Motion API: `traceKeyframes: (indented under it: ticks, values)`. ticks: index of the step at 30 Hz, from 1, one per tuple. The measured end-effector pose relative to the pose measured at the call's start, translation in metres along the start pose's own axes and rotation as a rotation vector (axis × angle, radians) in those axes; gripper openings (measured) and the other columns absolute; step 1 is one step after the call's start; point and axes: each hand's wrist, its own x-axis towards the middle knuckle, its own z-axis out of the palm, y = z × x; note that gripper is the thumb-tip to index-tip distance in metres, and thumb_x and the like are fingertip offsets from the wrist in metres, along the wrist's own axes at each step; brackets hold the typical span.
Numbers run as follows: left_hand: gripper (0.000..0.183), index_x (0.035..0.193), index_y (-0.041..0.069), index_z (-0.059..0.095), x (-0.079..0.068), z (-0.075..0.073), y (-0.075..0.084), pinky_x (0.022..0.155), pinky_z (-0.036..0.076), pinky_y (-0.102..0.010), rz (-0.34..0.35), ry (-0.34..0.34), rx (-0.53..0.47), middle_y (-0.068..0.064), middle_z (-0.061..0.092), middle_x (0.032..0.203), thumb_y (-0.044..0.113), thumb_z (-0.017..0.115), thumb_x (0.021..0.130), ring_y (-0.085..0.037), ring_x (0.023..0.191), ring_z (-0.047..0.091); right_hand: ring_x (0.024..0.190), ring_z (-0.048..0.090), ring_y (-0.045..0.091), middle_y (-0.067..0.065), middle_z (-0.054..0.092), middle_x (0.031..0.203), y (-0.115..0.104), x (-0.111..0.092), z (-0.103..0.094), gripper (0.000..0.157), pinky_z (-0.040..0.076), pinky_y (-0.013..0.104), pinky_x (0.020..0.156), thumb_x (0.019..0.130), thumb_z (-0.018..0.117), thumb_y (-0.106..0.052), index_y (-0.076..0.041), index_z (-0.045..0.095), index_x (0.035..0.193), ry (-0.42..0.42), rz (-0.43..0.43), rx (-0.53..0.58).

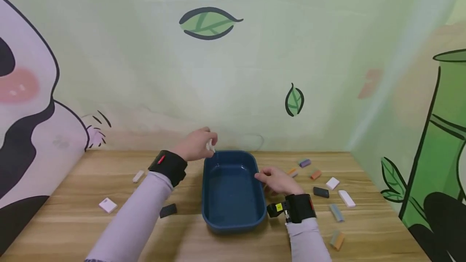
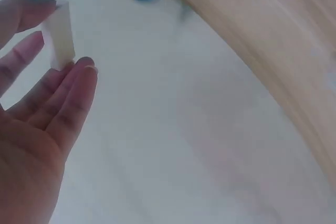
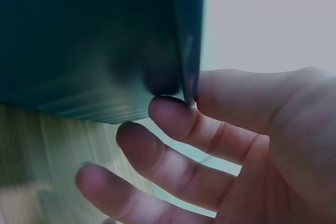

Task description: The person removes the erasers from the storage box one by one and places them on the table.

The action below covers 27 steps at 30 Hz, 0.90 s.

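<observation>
In the head view, my left hand (image 1: 194, 144) is raised at the far left corner of a dark blue rectangular tub (image 1: 233, 189). It pinches a small white block (image 1: 210, 146). The left wrist view shows that white block (image 2: 62, 38) upright between thumb and fingertips of the left hand (image 2: 39, 129). On the tub's right side, my right hand (image 1: 279, 181) grips the rim. Close up in the right wrist view, thumb and index finger of the right hand (image 3: 241, 145) pinch the tub's wall (image 3: 94, 51), while the other fingers extend apart from it.
Right of the tub lie several small blocks, among them a black one (image 1: 320, 192), a white one (image 1: 346, 199) and an orange-grey one (image 1: 337, 240). On the left are a black block (image 1: 168, 210) and two white pieces (image 1: 108, 205). A printed cloth backdrop (image 1: 233, 72) hangs behind the table.
</observation>
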Motion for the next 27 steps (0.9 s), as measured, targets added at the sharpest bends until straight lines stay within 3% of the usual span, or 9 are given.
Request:
traceKeyframes:
  ticks: [6, 11, 17, 22, 27]
  values:
    - [0.034, 0.119, -0.004, 0.062, -0.047, -0.022, -0.051, 0.079, 0.047, -0.044, -0.057, 0.071, -0.043, -0.02, 0.058, 0.105, 0.008, 0.06, 0.088, -0.03, 0.09, 0.056, 0.07, 0.063, 0.03, 0.009, 0.059, 0.079, 0.001, 0.0, -0.001, 0.027, 0.047, 0.035, 0.057, 0.102, 0.052, -0.026, -0.006, 0.057, 0.085, 0.007, 0.011, 0.01]
    - [0.024, 0.103, -0.006, 0.069, -0.092, -0.033, -0.099, 0.075, 0.048, -0.045, -0.093, 0.1, -0.049, -0.017, 0.062, 0.099, 0.004, 0.058, 0.084, -0.029, 0.085, 0.059, 0.07, 0.063, 0.031, 0.009, 0.058, 0.077, -0.001, 0.001, 0.001, 0.027, 0.046, 0.035, 0.056, 0.102, 0.051, -0.024, -0.006, 0.055, 0.082, -0.003, 0.003, 0.015]
    - [0.017, 0.096, -0.002, 0.067, -0.142, -0.027, -0.149, 0.069, 0.047, -0.043, -0.214, 0.106, -0.058, -0.011, 0.063, 0.088, 0.006, 0.063, 0.082, -0.025, 0.077, 0.056, 0.071, 0.063, 0.032, 0.009, 0.059, 0.077, -0.002, 0.002, 0.001, 0.028, 0.046, 0.034, 0.056, 0.102, 0.052, -0.025, -0.006, 0.055, 0.082, -0.001, 0.008, 0.007]
    - [0.017, 0.095, -0.001, 0.068, -0.179, -0.017, -0.168, 0.067, 0.045, -0.043, -0.317, 0.101, -0.015, -0.009, 0.062, 0.084, 0.01, 0.069, 0.082, -0.025, 0.074, 0.055, 0.071, 0.063, 0.031, 0.006, 0.059, 0.076, -0.003, 0.002, 0.001, 0.028, 0.046, 0.035, 0.056, 0.102, 0.052, -0.025, -0.007, 0.056, 0.082, 0.003, 0.008, -0.001]
    - [0.016, 0.092, 0.001, 0.068, -0.204, -0.003, -0.183, 0.066, 0.044, -0.042, -0.396, 0.08, 0.002, -0.011, 0.062, 0.082, 0.012, 0.072, 0.081, -0.027, 0.074, 0.054, 0.071, 0.063, 0.03, 0.006, 0.059, 0.076, -0.003, 0.001, 0.002, 0.027, 0.046, 0.034, 0.056, 0.102, 0.052, -0.025, -0.005, 0.057, 0.083, -0.002, -0.003, 0.005]
